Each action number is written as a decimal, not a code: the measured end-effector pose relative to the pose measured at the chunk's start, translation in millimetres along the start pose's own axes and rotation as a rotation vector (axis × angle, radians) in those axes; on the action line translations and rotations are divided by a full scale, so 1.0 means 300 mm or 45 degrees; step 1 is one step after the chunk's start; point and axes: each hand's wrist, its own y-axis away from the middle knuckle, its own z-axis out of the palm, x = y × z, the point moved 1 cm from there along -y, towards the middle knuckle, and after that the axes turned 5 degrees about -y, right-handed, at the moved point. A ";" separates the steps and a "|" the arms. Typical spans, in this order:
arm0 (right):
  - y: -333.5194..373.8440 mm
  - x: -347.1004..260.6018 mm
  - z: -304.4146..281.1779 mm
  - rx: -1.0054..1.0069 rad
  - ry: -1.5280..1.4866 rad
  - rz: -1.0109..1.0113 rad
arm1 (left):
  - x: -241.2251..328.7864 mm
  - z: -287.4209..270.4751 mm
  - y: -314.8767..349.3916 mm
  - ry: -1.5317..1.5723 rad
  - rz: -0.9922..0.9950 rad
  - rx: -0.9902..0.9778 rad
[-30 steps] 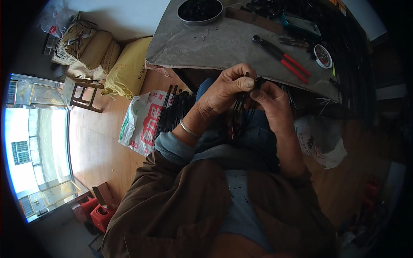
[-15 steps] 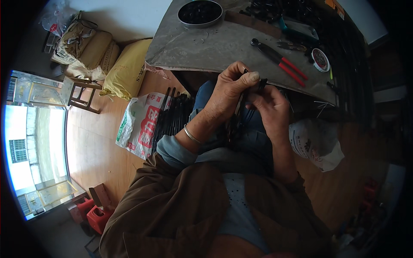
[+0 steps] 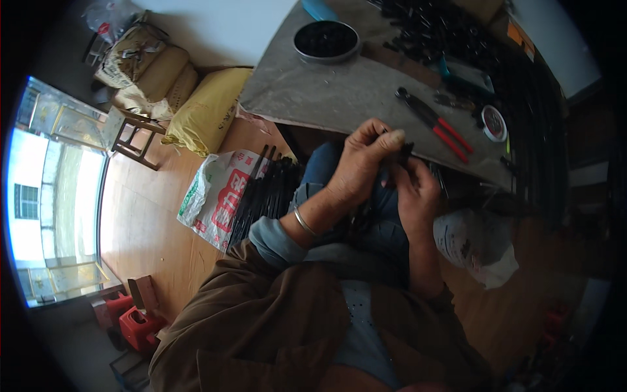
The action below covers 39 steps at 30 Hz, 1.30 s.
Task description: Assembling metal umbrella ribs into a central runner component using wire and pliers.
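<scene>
My left hand (image 3: pixel 361 158) is raised over my lap near the table's front edge, thumb and fingers pinched together. Close by on the right, my right hand (image 3: pixel 418 195) has its fingers curled inward. Between the two sets of fingertips sits a small black piece (image 3: pixel 408 149), mostly covered, its kind too hidden to tell. Both hands appear to grip it. Dark slender pieces (image 3: pixel 359 219) show dimly below the hands, over my jeans. Beyond them on the table lie pliers (image 3: pixel 436 125) with red handles.
The grey table (image 3: pixel 281 91) bears a round dish (image 3: pixel 326 61) of black pieces, a black heap (image 3: pixel 434 29), a teal tray (image 3: pixel 446 69) and a small round tin (image 3: pixel 486 125). Black strips (image 3: pixel 269 189) lie on a printed sack (image 3: pixel 212 189) at left. A white bag (image 3: pixel 473 245) stands right.
The whole view has shifted, so the table and its things sit lower and further right. My hands keep nearly the same pose, fingertips still together at the black piece.
</scene>
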 end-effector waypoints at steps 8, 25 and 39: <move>-0.028 -0.012 0.020 -0.037 -0.093 0.095 | -0.003 0.015 -0.009 -0.035 0.105 0.137; -0.133 0.021 0.047 -0.299 -0.275 0.244 | 0.334 -0.257 -0.511 -2.007 0.784 0.316; -0.172 0.032 0.053 -0.293 -0.278 0.308 | 0.348 -0.322 -0.640 -2.019 0.862 0.276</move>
